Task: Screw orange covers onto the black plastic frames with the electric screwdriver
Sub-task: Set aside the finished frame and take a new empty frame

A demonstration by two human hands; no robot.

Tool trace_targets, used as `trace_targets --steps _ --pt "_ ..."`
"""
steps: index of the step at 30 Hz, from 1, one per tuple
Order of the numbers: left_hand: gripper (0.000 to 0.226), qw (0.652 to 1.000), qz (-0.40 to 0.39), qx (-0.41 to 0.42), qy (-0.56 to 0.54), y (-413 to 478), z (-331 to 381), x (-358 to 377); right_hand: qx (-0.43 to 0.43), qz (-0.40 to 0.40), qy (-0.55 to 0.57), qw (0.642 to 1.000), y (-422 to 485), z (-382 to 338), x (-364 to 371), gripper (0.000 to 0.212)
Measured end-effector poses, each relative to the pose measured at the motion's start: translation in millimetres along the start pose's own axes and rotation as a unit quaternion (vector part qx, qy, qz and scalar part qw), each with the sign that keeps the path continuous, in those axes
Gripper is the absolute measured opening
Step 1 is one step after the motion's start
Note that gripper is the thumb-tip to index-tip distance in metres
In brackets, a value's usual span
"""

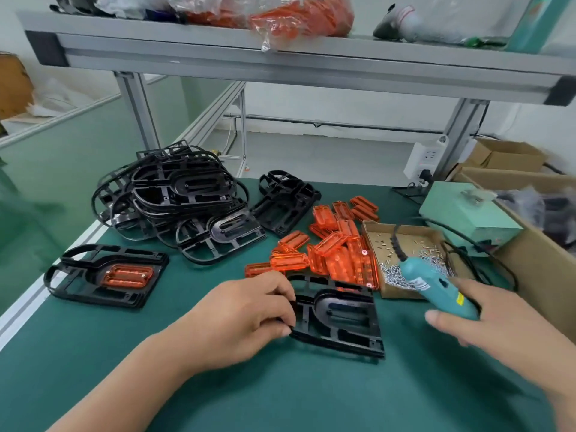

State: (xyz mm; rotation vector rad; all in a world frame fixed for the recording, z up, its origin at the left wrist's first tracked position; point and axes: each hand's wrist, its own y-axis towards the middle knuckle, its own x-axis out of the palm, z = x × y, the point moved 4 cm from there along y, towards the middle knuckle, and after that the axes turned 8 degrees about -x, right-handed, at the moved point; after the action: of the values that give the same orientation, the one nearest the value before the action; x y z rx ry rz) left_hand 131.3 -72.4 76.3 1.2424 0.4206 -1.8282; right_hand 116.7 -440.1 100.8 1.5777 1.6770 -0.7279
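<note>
Black plastic, thin and ribbed, the frame (339,319) lies flat on the green mat (280,397), nearest the person. It looks light, stiff and slightly slippery, best held by its rim. The left hand (249,313) pinches its left edge, while the right hand (489,322) grips the teal screwdriver (436,288). Beyond lie glossy orange covers (336,247), then heaped frames (180,198).
</note>
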Motion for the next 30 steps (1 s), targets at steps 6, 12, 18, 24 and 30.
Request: trace_targets --steps 6,12,18,24,30 --pt "0.003 0.995 -0.084 -0.017 -0.047 -1 4 10 -0.018 -0.054 -0.131 0.990 -10 3 19 0.038" --pt "0.004 0.978 -0.152 -0.076 -0.125 -4 -10 4 -0.018 -0.069 -0.182 0.981 -15 9 25 0.038" --pt "0.010 0.967 -0.140 -0.130 -0.171 -9 -25 -16 -0.015 -0.032 -0.228 0.973 -13 14 26 0.035" --pt "0.008 0.952 -0.208 -0.143 -0.175 -20 -23 -19 0.014 -0.086 -0.261 0.961 -12 22 22 0.044" --pt "0.018 0.948 -0.265 -0.141 -0.106 -23 -21 -14 0.019 -0.100 -0.312 0.945 -8 25 20 0.074"
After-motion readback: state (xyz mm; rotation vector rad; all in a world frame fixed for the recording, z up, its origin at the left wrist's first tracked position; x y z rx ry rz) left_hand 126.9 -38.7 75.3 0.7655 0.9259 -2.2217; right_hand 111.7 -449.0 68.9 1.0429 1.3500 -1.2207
